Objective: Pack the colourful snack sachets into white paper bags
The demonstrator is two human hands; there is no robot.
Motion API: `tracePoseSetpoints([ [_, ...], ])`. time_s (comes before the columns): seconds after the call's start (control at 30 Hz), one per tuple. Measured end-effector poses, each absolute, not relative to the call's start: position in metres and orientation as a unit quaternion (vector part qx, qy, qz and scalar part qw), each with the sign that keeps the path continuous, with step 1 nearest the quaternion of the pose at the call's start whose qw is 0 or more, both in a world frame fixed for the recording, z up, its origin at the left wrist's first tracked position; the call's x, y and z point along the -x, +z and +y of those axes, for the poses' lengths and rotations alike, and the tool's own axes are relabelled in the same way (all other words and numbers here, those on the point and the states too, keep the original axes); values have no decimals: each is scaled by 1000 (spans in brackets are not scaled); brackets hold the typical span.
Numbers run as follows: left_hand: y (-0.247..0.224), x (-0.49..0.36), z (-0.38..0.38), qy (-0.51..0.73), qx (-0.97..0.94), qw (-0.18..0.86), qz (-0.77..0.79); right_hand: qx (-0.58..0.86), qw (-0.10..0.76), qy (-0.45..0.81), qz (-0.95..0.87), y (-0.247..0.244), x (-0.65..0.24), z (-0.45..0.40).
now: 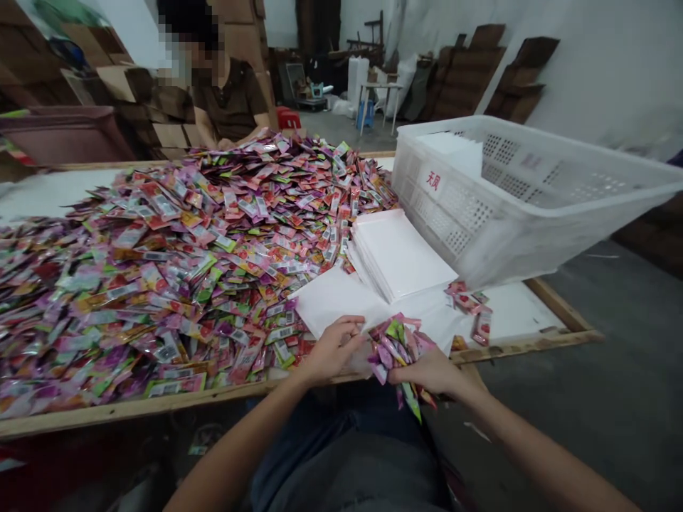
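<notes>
The right hand [433, 368] grasps bunched sachets [393, 347] at the front edge of the worktop [526, 313] — best held compact, so none slips — while at the left hand [331, 353] I cannot tell the grip.

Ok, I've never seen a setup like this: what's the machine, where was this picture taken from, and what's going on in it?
There's no machine: a camera worn on a person's head looks forward and down at their bare hands. The right hand holds a bunch of colourful packets; whether the left hand grips anything is unclear. On the wood-edged table are a heap of similar packets, a flat white stack and a white crate. Another person is across it.
</notes>
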State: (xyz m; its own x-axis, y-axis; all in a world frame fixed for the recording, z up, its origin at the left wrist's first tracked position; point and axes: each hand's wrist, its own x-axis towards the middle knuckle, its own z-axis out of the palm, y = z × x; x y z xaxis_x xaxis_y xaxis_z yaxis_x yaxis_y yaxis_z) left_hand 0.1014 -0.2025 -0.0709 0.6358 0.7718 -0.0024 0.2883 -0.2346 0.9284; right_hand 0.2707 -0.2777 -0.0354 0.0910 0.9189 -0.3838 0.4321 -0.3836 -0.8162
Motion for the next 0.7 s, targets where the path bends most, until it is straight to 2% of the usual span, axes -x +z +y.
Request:
tracePoseSetpoints([
  [0.13,-77,-113,-211,277,-742,496,356,738,230,367,-518,-58,-272,-280],
  [0.23,-86,-117,-216,303,-738,477,368,745,149,257,-598,-64,-263,-282],
  [0.3,-92,-116,-219,316,-739,465,372,705,93,226,-666,-64,-259,-280],
  [0.53,-95,-111,-219,309,-806,361,353,696,-81,293,-651,-62,-260,-238],
  [0.7,-98,-117,-213,267,-851,273,360,672,-84,231,-699,-62,-248,-223],
])
